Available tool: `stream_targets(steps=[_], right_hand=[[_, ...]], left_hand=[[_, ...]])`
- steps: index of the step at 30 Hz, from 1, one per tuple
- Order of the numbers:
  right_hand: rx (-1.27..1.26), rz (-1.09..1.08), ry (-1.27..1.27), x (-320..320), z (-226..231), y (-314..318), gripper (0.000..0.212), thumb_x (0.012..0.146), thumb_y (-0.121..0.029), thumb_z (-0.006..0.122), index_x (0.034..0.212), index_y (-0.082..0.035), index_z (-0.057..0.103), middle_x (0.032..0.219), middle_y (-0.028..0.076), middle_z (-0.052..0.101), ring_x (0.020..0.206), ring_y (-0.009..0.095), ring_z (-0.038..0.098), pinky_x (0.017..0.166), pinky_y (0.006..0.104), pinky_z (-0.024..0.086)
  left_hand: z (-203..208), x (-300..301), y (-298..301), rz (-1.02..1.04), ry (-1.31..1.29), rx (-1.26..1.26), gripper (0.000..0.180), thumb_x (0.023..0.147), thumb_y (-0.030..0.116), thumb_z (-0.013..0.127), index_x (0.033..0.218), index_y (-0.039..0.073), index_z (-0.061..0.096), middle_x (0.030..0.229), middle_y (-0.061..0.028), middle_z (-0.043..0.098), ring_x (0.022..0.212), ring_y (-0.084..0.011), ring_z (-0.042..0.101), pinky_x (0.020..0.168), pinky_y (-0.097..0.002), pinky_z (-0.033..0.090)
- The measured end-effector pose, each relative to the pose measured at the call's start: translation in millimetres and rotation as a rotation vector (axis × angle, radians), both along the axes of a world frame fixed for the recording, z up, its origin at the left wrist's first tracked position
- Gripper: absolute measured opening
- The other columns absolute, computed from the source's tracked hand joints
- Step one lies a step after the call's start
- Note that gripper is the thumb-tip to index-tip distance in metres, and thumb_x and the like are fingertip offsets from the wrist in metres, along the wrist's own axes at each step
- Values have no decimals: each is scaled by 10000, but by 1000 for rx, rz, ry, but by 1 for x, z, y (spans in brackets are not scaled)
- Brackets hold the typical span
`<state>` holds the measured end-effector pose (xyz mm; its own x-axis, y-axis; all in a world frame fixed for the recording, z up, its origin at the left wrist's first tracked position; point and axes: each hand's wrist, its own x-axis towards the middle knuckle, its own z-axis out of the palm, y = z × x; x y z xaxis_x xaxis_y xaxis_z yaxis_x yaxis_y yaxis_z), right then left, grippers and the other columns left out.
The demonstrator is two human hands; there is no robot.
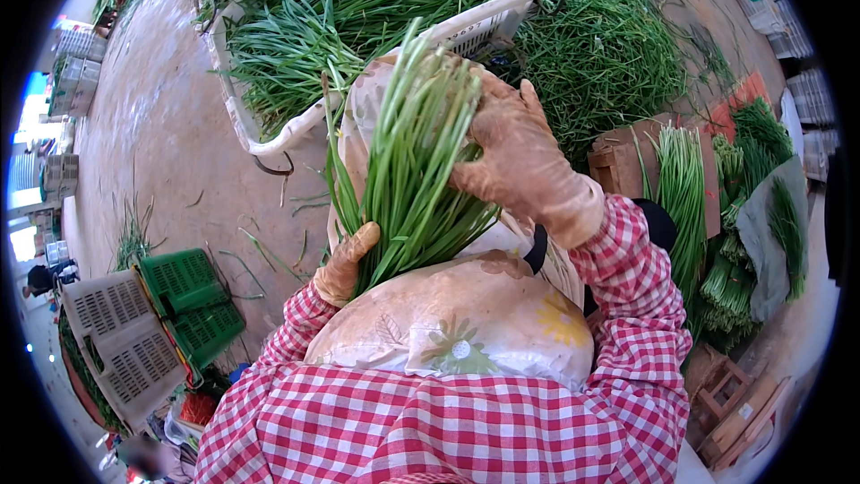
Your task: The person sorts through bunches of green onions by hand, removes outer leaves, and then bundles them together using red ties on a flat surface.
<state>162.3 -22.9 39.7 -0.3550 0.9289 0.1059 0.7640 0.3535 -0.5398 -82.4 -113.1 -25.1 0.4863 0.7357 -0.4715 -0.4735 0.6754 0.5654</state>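
Observation:
A bunch of green chives (403, 152) stands tilted over my lap, its paler ends uppermost. Round its lower left side, my gloved left hand (345, 264) is closed, thumb against the leaves. My right hand (528, 157), also in a stained glove, lies along the bunch's upper right side. Its fingers are apart, with the thumb toward the stalks; some fingertips are hidden behind the hand and leaves. Beneath the bunch, a soiled, flower-patterned apron (448, 323) covers my lap.
Ahead is a white crate (269, 139) full of loose chives, with a heap of green leaves (600, 54) to its right. Sorted bundles (681, 188) lie by cardboard at right. Green (193, 300) and white crates (121, 341) stand left, on a floor (170, 143) with scattered leaves.

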Motion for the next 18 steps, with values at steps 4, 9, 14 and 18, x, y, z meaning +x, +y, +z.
stream_targets(steps=[4,9,14,18], right_hand=[[13,1,182,-14,-1,6,324,802,-370,594,1011,-143,691,1237,64,588,1266,286,422,1068,618,100],[272,-133,-124,10,-2,31,219,841,-253,638,1040,-185,697,1028,48,690,1123,225,576,1070,546,228],[620,-607,-674,116,38,76,204,910,-219,573,1045,-89,652,931,71,691,826,206,672,769,330,521],[723,-448,-290,128,30,55,208,949,-235,498,1031,-117,649,752,54,638,678,172,629,716,333,521]], left_hand=[[3,4,1,30,-84,-24,700,851,358,654,1408,69,345,1355,-122,479,1209,-237,501,1048,-396,388],[-20,-9,0,-2,-135,-88,725,826,411,679,1395,80,376,1338,-104,498,1188,-226,516,1026,-388,412],[-33,-15,-3,33,-191,-53,709,826,444,669,1374,80,406,1297,-98,534,1134,-219,552,990,-385,447],[-29,-11,-2,64,-207,-47,684,829,445,665,1357,78,432,1276,-104,551,1123,-220,561,987,-392,451]])
